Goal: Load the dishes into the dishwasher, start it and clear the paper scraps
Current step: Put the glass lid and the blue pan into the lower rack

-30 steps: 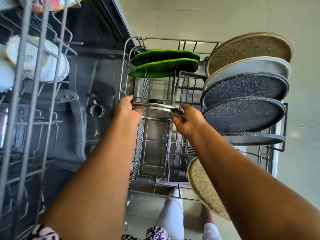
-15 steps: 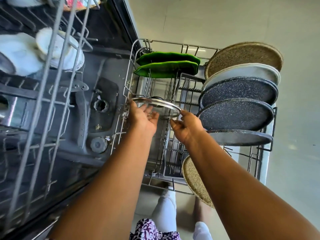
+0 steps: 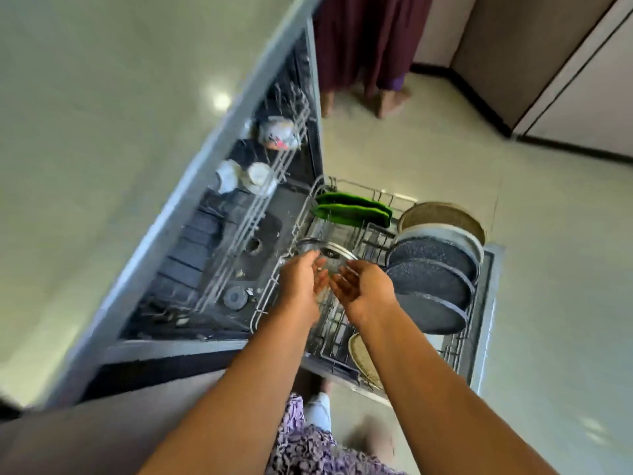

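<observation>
1. Countertop [image 3: 102,132]: pale grey-green, glossy and blurred. A round light glare [image 3: 221,101] lies near its right edge.
2. Floor [image 3: 428,159]: pale glossy tiles with thin joints, right of the countertop and lower than it.
3. Second person: stands on the floor just beyond the countertop's far right corner. A long maroon skirt [image 3: 370,36] hangs down, with bare feet [image 3: 390,102] under its hem.
4. Skirting [image 3: 479,101]: a dark strip where floor meets wall, well right of the countertop.
5. Brown panel [image 3: 520,46]: upright above the skirting, far right of the countertop.
6. White panel [image 3: 596,108]: just beside the brown panel, farthest from the countertop.
</observation>
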